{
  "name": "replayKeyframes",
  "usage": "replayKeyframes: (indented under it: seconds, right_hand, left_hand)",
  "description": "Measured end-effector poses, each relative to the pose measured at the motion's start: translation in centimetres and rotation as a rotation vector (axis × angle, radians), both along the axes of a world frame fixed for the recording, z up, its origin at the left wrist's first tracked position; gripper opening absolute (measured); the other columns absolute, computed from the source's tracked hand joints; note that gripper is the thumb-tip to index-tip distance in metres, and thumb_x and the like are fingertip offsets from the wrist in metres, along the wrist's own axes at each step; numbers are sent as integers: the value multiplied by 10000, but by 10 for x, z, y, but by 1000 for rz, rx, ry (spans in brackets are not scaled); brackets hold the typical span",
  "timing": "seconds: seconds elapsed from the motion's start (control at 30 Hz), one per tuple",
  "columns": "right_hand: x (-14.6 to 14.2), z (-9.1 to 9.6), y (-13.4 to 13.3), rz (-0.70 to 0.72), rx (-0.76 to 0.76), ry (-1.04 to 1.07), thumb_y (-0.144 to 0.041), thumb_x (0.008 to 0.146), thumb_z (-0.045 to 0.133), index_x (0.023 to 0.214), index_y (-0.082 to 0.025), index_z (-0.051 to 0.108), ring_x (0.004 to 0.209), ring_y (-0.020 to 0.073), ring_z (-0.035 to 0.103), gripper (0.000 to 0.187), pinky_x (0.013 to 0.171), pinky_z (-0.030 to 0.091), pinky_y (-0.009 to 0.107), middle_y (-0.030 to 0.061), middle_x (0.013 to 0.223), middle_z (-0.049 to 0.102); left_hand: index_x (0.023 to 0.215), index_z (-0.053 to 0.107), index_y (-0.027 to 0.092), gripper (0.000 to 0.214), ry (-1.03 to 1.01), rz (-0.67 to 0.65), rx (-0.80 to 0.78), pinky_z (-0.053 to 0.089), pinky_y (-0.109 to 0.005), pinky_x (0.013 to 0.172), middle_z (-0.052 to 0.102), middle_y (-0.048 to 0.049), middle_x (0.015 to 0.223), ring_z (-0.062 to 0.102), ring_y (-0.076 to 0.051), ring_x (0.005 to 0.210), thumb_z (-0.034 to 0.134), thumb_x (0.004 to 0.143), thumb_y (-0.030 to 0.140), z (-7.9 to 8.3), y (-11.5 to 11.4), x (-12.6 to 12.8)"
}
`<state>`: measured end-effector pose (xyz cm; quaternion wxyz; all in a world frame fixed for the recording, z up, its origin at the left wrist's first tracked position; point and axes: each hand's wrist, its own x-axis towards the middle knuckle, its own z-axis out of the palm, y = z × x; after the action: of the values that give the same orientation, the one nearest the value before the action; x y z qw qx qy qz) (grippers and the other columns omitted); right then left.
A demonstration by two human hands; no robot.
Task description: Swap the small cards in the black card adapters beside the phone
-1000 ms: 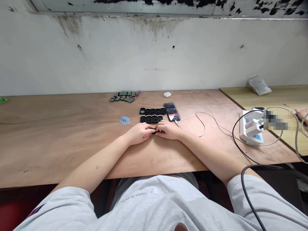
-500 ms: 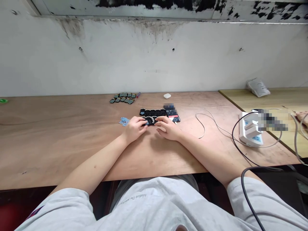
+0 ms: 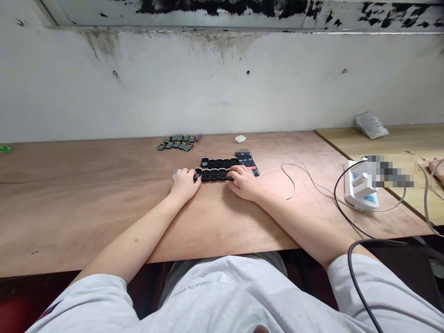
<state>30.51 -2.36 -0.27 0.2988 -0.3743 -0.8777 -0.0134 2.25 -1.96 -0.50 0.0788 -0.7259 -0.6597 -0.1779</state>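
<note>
Two rows of small black parts lie side by side on the wooden table. My left hand is curled at the left end of the near row, pinching a small black part there. My right hand rests on the table with its fingers stretched against the right end of that row, holding nothing that I can see. A dark phone with a lit screen lies just behind my right hand. A heap of small blue pieces is mostly hidden by my left hand.
Several grey-green chips and a white case lie near the wall. A white cable loops right of the phone. A white power strip with plugs and black cords sits at the table's right edge. Another person's hand shows far right.
Both hands moved away from me, from the bare table to the near row of black parts. The small black part they held together now sits at the row's left end.
</note>
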Motion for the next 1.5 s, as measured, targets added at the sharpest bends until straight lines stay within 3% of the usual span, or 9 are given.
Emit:
replayKeyframes:
  seconds: [0.1, 0.2, 0.4, 0.67, 0.8, 1.0, 1.2, 1.37, 1.5]
  right_hand:
    - [-3, 1, 3, -223, -6, -97, -438, 1061, 481, 1210, -198, 675, 1306, 334, 491, 343, 1078, 386, 510, 154, 1392, 626]
    - [-4, 1, 9, -317, -50, -188, -475, 1074, 427, 1272, -205, 660, 1389, 348, 425, 408, 1110, 329, 537, 148, 1477, 587]
    - [-6, 0, 16, -343, -105, -256, -542, 1088, 334, 1490, -219, 532, 1483, 362, 343, 553, 1143, 280, 568, 131, 1583, 509]
    - [-5, -5, 20, -317, -114, -246, -534, 1086, 371, 1421, -213, 570, 1442, 357, 397, 505, 1132, 288, 579, 156, 1453, 620]
    - [-3, -8, 19, -312, -79, -213, -534, 1076, 414, 1349, -205, 601, 1384, 368, 443, 466, 1109, 308, 580, 174, 1332, 672]
    - [0, -5, 11, -279, -18, -200, -525, 1064, 450, 1289, -197, 626, 1264, 355, 503, 436, 1087, 335, 548, 174, 1215, 702]
    - [0, 3, 4, -289, -3, -192, -490, 1067, 455, 1199, -175, 661, 1157, 338, 548, 399, 1058, 345, 510, 170, 1131, 721]
    - [-1, 7, 0, -294, 16, -199, -472, 1079, 435, 1033, -177, 687, 1075, 320, 581, 391, 1060, 331, 505, 158, 1032, 750]
    - [0, 8, -1, -291, 29, -201, -470, 1085, 416, 963, -180, 702, 1016, 311, 603, 425, 1049, 340, 501, 147, 968, 762]
  left_hand:
    - [1047, 738, 164, 307, 4, -50, -7, 469, -477, 939, 689, -152, 1034, 586, -347, 1059, 545, 946, 381, 0, -1, 2]
    - [1065, 755, 153, 312, 5, -110, -12, 461, -469, 959, 690, -155, 1042, 585, -339, 1074, 534, 945, 338, -2, 2, -1]
    - [1076, 791, 195, 336, -49, -210, -22, 463, -457, 928, 682, -130, 1025, 601, -305, 1029, 509, 958, 333, -3, 0, 2]
    - [1176, 738, 204, 351, -116, -282, -50, 445, -480, 947, 711, -124, 1117, 604, -321, 1110, 504, 947, 330, -2, -3, 6]
    - [1093, 733, 216, 290, -228, -160, -10, 427, -467, 977, 745, -101, 1094, 631, -298, 1084, 498, 941, 289, 2, 6, -7]
    - [991, 746, 217, 249, -216, 103, 20, 434, -481, 957, 722, -126, 1144, 586, -347, 1159, 518, 912, 278, 4, 23, -39]
    - [1038, 746, 207, 276, -240, 132, 49, 451, -496, 989, 699, -136, 1189, 571, -351, 1196, 506, 915, 267, 8, 29, -54]
    - [1096, 739, 207, 301, -205, 255, -26, 455, -608, 986, 662, -192, 1237, 529, -434, 1239, 555, 885, 317, 5, 33, -64]
    - [1099, 731, 189, 343, -159, 278, -63, 451, -641, 970, 649, -230, 1229, 522, -460, 1224, 529, 895, 377, 2, 33, -67]
